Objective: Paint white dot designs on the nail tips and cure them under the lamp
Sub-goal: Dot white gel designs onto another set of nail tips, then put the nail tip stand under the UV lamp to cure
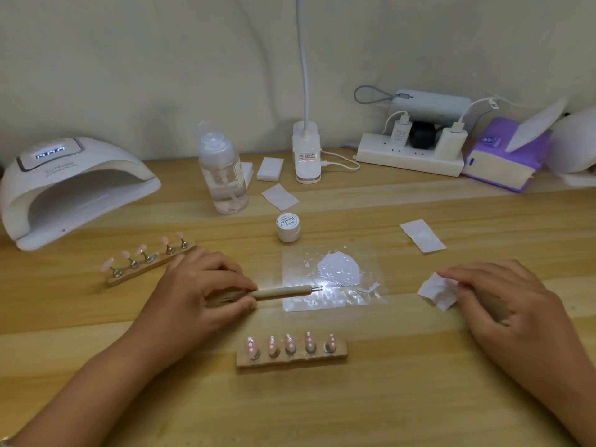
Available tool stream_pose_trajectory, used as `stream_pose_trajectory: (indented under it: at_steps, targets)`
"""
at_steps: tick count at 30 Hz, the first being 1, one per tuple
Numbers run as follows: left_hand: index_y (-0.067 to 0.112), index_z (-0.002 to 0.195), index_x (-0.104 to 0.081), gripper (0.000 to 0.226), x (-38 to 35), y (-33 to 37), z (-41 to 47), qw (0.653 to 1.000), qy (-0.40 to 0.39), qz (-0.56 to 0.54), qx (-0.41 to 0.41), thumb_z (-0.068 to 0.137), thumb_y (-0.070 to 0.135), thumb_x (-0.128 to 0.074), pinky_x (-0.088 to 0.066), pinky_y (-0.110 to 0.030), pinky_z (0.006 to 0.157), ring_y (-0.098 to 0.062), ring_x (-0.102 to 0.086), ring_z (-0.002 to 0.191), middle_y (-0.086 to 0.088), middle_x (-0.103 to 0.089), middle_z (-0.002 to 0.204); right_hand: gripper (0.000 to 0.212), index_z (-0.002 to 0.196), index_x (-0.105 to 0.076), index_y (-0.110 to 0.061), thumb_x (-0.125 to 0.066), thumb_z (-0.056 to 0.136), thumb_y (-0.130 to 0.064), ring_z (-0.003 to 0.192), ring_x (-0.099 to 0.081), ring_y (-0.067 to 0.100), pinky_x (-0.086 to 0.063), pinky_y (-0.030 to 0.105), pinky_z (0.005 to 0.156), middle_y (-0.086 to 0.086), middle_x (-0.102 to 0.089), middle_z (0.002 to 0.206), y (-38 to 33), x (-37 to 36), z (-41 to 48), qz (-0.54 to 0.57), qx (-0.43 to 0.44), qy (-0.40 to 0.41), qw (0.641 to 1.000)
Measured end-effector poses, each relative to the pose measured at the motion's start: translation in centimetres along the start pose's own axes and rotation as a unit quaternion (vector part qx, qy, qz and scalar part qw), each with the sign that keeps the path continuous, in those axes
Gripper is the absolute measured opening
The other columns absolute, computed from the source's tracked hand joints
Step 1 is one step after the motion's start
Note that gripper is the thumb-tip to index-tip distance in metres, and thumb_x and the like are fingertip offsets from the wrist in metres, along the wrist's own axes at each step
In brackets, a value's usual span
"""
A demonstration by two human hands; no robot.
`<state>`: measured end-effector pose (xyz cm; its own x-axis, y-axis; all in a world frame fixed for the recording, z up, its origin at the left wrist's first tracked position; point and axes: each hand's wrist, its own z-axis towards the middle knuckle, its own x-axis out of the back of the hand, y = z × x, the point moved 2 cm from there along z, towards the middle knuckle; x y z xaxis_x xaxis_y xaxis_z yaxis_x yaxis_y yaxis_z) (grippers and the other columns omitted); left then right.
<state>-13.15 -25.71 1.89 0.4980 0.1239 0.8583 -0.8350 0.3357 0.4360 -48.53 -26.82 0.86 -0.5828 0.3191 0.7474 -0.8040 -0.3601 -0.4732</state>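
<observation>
1. Location: five pink nail tips stand on metal pegs in a short wooden holder strip at lower centre of the frame, on the pale wooden table. Each appears to carry white dots. A second wooden strip of pink tips, with no dots discernible, lies at centre left, just in front of the white dome-shaped curing lamp.
2. Left hand: thumb and fingers pinch the rear of the slim wooden dotting tool. Its metal tip lies over the clear palette sheet, which is smeared with white gel; contact cannot be confirmed.
3. Right hand: curled fingers hold a crumpled white wipe at centre right.
4. Handling, nail tips: judged very light, thin and rigid, seated only on the pegs. A sideways knock would likely dislodge them. Uncured dots will smear, so avoid the upper faces.
5. Hold point: take the holder strip by its wooden ends or long edges, keep it level, and slide it into the curing lamp opening.
6. Handling, dotting tool: light and stiff. A grip nearer the tip should give steadier dots.
</observation>
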Motion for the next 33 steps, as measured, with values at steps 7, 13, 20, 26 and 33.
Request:
stream_pose_trajectory:
  at_steps: [7, 13, 20, 26, 33]
  targets:
    - [0.036, 0.091, -0.077, 0.035, -0.1, -0.5, 0.0, 1.000, -0.002, -0.024, -0.001, 0.073, 0.061, -0.060, -0.045, -0.043, 0.082, -0.006, -0.057, 0.091, 0.024, -0.064, 0.091, 0.045, 0.089, -0.075, -0.020, -0.031, 0.077, -0.018, 0.103, -0.054, 0.010, -0.043, 0.031, 0.089, -0.019, -0.067, 0.101, -0.3, 0.6, 0.2, 0.028, 0.008, 0.045, 0.999]
    - [0.041, 0.099, -0.073, 0.042, 0.8, -0.8, 0.1, 0.999, -0.023, -0.036, 0.007, 0.068, 0.066, -0.062, -0.046, -0.041, 0.088, -0.002, -0.055, 0.099, 0.026, -0.063, 0.098, 0.036, 0.088, -0.076, -0.015, -0.041, 0.084, -0.012, 0.104, -0.057, 0.012, -0.039, 0.032, 0.091, -0.013, -0.069, 0.097, -3.0, 0.6, 0.4, 0.005, 0.117, 0.064, 0.991]
    - [0.032, 0.068, -0.072, 0.045, 3.7, -2.2, -3.0, 0.992, 0.100, -0.068, 0.020, 0.096, 0.051, -0.042, -0.036, -0.048, 0.106, -0.004, -0.064, 0.090, 0.015, -0.070, 0.088, 0.021, 0.096, -0.061, -0.049, -0.041, 0.100, -0.048, 0.107, -0.056, 0.014, -0.041, 0.058, 0.091, -0.033, -0.061, 0.097, 0.1, 2.0, 0.2, -0.036, 0.050, 0.039, 0.997]
    - [0.031, 0.089, -0.074, 0.063, 2.8, 0.4, -5.2, 0.995, 0.018, 0.045, -0.082, 0.097, 0.069, -0.024, -0.039, -0.031, 0.078, 0.002, -0.052, 0.091, 0.018, -0.068, 0.090, 0.050, 0.086, -0.076, -0.030, -0.036, 0.101, -0.055, 0.107, -0.055, 0.018, -0.039, 0.031, 0.096, -0.010, -0.071, 0.102, -3.7, 0.3, -1.1, -0.007, 0.132, -0.038, 0.990]
    - [0.031, 0.080, -0.079, 0.034, -0.4, 1.9, -4.4, 0.986, 0.010, 0.085, -0.143, 0.078, 0.058, -0.058, -0.037, -0.017, 0.073, 0.004, -0.047, 0.083, 0.016, -0.067, 0.076, 0.045, 0.073, -0.077, -0.027, -0.044, 0.094, -0.049, 0.093, -0.056, 0.013, -0.050, 0.031, 0.074, -0.007, -0.070, 0.086, -6.5, -2.3, -1.1, -0.084, 0.231, -0.029, 0.969]
